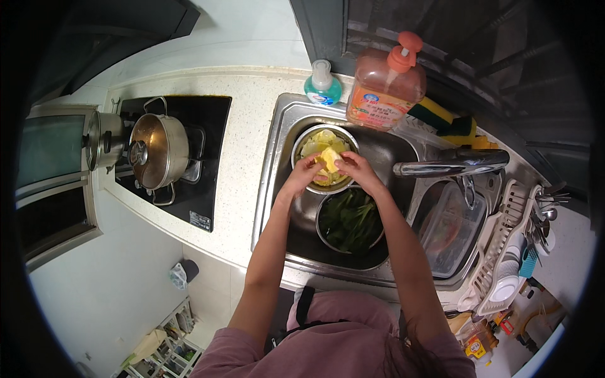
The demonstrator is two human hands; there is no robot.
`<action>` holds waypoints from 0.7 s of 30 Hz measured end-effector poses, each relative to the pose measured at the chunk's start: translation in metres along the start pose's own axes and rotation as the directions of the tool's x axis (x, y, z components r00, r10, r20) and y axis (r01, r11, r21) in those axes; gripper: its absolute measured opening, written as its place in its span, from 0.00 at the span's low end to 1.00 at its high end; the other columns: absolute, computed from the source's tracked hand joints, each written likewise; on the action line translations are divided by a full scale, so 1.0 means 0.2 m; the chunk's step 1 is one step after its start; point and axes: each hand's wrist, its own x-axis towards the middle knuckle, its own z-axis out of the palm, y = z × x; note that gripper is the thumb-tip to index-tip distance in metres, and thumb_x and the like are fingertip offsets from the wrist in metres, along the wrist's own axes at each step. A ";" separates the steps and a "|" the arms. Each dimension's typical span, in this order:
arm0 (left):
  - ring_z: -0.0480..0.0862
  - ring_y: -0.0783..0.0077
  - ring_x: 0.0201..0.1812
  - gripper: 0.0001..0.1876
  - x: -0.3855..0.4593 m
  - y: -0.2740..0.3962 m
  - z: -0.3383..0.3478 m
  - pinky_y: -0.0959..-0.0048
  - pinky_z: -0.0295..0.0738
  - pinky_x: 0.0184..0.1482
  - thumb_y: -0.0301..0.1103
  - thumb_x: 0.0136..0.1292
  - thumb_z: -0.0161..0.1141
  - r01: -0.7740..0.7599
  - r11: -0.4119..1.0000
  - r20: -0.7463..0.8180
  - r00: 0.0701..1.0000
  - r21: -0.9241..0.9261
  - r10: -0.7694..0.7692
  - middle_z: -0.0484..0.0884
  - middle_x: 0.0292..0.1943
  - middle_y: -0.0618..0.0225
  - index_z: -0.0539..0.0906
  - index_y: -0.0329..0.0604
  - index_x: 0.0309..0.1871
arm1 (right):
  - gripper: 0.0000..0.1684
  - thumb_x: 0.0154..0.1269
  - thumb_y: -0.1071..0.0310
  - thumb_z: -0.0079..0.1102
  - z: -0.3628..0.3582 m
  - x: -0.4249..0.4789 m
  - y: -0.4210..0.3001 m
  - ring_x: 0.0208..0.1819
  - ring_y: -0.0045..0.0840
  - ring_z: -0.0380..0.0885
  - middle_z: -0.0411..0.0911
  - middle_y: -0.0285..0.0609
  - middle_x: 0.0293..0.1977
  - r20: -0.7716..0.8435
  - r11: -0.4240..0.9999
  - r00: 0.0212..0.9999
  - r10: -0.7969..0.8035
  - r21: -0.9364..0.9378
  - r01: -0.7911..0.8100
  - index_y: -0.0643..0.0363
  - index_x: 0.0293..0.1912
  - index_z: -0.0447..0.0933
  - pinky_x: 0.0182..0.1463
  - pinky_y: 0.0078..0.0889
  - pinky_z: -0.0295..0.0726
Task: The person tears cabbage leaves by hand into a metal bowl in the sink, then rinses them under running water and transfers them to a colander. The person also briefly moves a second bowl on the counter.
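My left hand and my right hand both grip a pale yellow leafy vegetable piece, perhaps cabbage. They hold it over a round metal bowl in the large sink basin. More yellow leaves fill that bowl, partly hidden by my fingers. Nearer to me, a second bowl holds dark green leafy vegetables and stands beside the first one, under my right forearm.
A chrome faucet reaches over the basin from the right. The smaller basin holds a clear plastic container. Behind the sink stand a soap pump and a large detergent bottle. Lidded pots, one a steel pot, occupy the left; a dish rack the right.
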 end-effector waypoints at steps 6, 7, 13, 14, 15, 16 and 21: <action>0.80 0.76 0.48 0.22 0.04 -0.04 -0.01 0.78 0.81 0.43 0.30 0.65 0.61 0.006 0.995 -0.018 1.000 0.101 -0.005 0.77 0.54 0.67 0.71 0.41 0.62 | 0.29 0.71 0.53 0.54 0.00 0.08 0.10 0.47 0.21 0.77 0.75 0.45 0.52 0.026 0.991 0.997 0.074 0.106 -0.076 0.66 0.60 0.69 0.47 0.25 0.80; 0.80 0.76 0.48 0.23 0.05 -0.07 -0.02 0.79 0.81 0.42 0.31 0.64 0.62 -0.014 0.996 -0.009 1.000 0.093 0.015 0.77 0.54 0.67 0.72 0.42 0.61 | 0.29 0.71 0.53 0.54 0.01 0.09 0.10 0.47 0.21 0.77 0.75 0.45 0.52 0.008 0.998 0.998 0.055 0.011 -0.055 0.66 0.61 0.69 0.47 0.25 0.80; 0.81 0.74 0.46 0.21 0.06 -0.08 0.01 0.78 0.84 0.37 0.27 0.65 0.59 0.015 1.000 -0.131 0.991 -0.019 -0.017 0.77 0.48 0.64 0.70 0.41 0.61 | 0.27 0.73 0.54 0.52 0.04 0.11 0.15 0.45 0.23 0.79 0.77 0.44 0.47 -0.099 0.914 0.992 -0.081 -0.405 0.034 0.66 0.60 0.70 0.42 0.26 0.83; 0.81 0.74 0.46 0.21 0.07 -0.09 0.02 0.78 0.84 0.37 0.27 0.65 0.58 -0.001 1.000 -0.144 0.990 -0.012 -0.001 0.78 0.48 0.63 0.69 0.41 0.61 | 0.27 0.72 0.54 0.53 0.02 0.13 0.19 0.44 0.24 0.80 0.78 0.44 0.46 -0.090 0.957 0.995 -0.049 -0.290 0.021 0.66 0.59 0.70 0.42 0.26 0.83; 0.81 0.74 0.46 0.21 0.08 -0.11 0.01 0.78 0.84 0.36 0.27 0.66 0.58 -0.019 1.000 -0.162 0.987 -0.007 0.018 0.78 0.47 0.63 0.69 0.40 0.61 | 0.27 0.72 0.54 0.54 0.03 0.14 0.19 0.42 0.24 0.80 0.78 0.44 0.45 -0.070 0.985 0.997 -0.019 -0.173 0.007 0.66 0.59 0.71 0.41 0.26 0.83; 0.81 0.74 0.47 0.21 0.08 -0.13 0.01 0.78 0.84 0.35 0.27 0.66 0.57 -0.038 0.999 -0.181 0.983 -0.001 0.037 0.78 0.47 0.63 0.69 0.40 0.61 | 0.26 0.71 0.54 0.55 0.03 0.15 0.19 0.43 0.24 0.80 0.78 0.43 0.45 -0.085 0.989 0.996 0.021 -0.142 -0.033 0.66 0.58 0.71 0.41 0.26 0.83; 0.80 0.52 0.50 0.27 0.12 -0.14 0.02 0.62 0.80 0.48 0.31 0.61 0.62 -0.135 0.750 -0.351 0.821 0.648 0.450 0.78 0.51 0.54 0.68 0.40 0.63 | 0.26 0.68 0.57 0.59 0.06 0.17 0.23 0.40 0.26 0.80 0.78 0.47 0.43 -0.243 0.957 0.959 -0.144 -0.280 0.072 0.68 0.56 0.71 0.37 0.25 0.84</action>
